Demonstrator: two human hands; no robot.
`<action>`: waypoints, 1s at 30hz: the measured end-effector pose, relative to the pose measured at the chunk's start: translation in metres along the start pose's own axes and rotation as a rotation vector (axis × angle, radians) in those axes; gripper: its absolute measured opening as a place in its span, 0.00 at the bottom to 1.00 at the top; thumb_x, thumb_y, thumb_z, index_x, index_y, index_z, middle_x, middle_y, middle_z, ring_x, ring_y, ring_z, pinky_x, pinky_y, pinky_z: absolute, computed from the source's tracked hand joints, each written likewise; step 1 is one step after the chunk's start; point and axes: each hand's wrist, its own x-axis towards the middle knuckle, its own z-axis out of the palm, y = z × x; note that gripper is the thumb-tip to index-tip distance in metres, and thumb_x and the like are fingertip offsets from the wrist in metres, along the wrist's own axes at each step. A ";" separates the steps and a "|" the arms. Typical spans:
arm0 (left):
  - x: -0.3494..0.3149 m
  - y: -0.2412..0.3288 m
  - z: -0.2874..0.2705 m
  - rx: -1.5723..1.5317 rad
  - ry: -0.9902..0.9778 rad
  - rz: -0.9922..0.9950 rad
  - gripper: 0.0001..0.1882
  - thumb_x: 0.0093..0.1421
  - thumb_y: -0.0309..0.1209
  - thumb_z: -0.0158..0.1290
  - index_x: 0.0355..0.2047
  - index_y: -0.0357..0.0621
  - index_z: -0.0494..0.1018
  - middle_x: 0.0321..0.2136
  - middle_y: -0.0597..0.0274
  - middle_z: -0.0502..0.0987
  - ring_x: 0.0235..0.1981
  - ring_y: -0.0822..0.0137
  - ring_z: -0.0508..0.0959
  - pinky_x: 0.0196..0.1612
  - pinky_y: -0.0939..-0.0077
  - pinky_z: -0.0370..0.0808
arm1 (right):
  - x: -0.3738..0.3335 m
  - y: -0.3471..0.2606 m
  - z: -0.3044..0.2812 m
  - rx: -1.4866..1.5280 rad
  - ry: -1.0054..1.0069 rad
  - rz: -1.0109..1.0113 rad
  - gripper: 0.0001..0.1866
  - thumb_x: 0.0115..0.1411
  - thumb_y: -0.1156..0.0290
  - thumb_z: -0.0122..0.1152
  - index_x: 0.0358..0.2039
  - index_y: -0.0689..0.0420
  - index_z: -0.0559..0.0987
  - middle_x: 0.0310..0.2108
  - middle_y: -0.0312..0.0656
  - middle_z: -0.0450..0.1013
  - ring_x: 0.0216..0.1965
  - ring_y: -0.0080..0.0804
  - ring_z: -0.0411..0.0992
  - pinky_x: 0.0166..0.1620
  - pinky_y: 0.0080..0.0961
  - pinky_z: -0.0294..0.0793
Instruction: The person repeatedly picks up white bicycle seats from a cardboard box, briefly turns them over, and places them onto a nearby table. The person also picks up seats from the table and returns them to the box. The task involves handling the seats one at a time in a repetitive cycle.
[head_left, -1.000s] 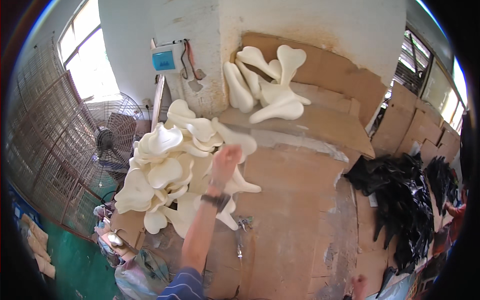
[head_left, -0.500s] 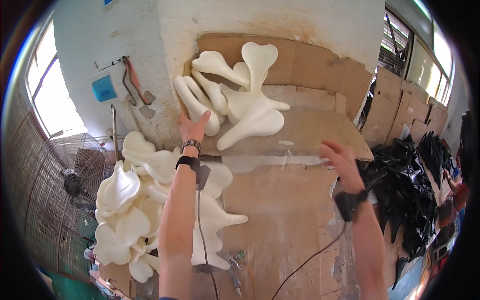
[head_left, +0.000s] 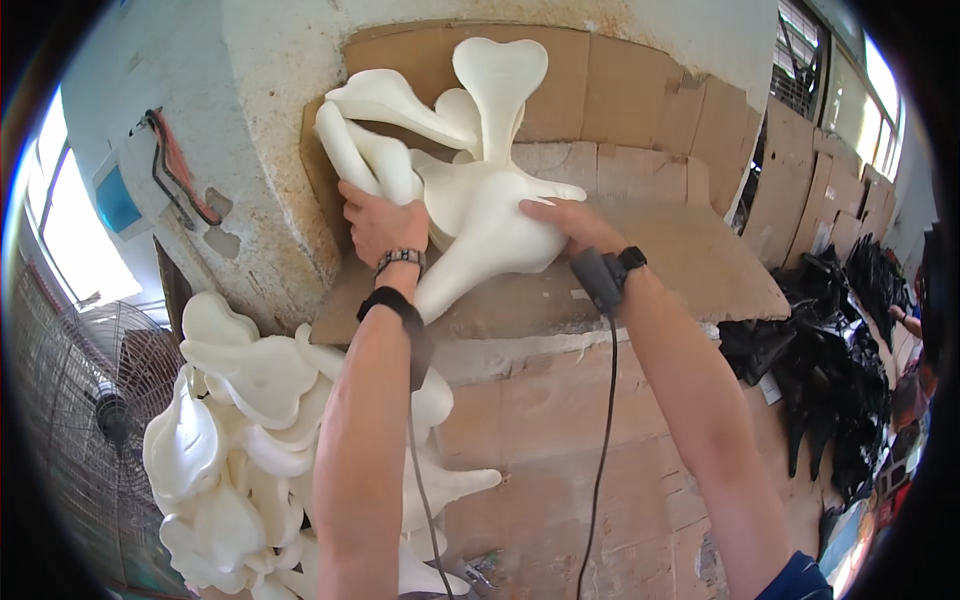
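A small pile of cream-white foam bicycle saddles (head_left: 500, 90) lies on the cardboard-covered ledge against the wall. My left hand (head_left: 385, 228) is closed on the near end of an upright-leaning saddle (head_left: 352, 160) at the pile's left side; its fingertips are partly hidden. My right hand (head_left: 572, 225) grips the wide end of the front saddle (head_left: 490, 240), thumb on top and fingers hidden beneath. That saddle's narrow nose points toward me, beside my left wrist.
More white saddles (head_left: 250, 375) are heaped at lower left, near a wire-caged fan (head_left: 108, 410). Black pieces (head_left: 810, 350) hang and lie at right, where another person's hand (head_left: 903, 320) shows. Cables run from my wrist devices. The cardboard ledge (head_left: 690, 270) has a front edge.
My right hand has moved left and inward from the ledge's right side onto the front saddle. My left hand has closed on the left saddle, and the view has shifted.
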 end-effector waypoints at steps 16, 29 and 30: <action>-0.242 -0.055 -0.293 -0.060 -0.218 0.542 0.49 0.50 0.30 0.67 0.71 0.35 0.57 0.62 0.37 0.70 0.62 0.42 0.73 0.63 0.52 0.71 | -0.300 0.025 0.102 -0.078 -0.007 -0.099 0.29 0.60 0.68 0.72 0.62 0.58 0.77 0.61 0.40 0.73 0.55 0.30 0.75 0.61 0.29 0.73; -0.385 -0.213 -0.313 0.398 -0.923 0.212 0.55 0.48 0.34 0.70 0.71 0.31 0.52 0.62 0.30 0.67 0.62 0.34 0.69 0.62 0.49 0.72 | -0.450 0.269 0.108 -0.640 -0.311 -0.038 0.20 0.65 0.54 0.60 0.47 0.55 0.83 0.46 0.50 0.80 0.47 0.46 0.78 0.54 0.41 0.76; -0.362 -0.201 -0.317 0.429 -1.026 0.171 0.54 0.49 0.35 0.70 0.71 0.30 0.52 0.62 0.30 0.67 0.62 0.35 0.70 0.62 0.50 0.72 | -0.421 0.214 0.109 -0.964 -0.487 0.233 0.18 0.65 0.55 0.61 0.46 0.55 0.83 0.45 0.48 0.80 0.46 0.45 0.78 0.51 0.41 0.76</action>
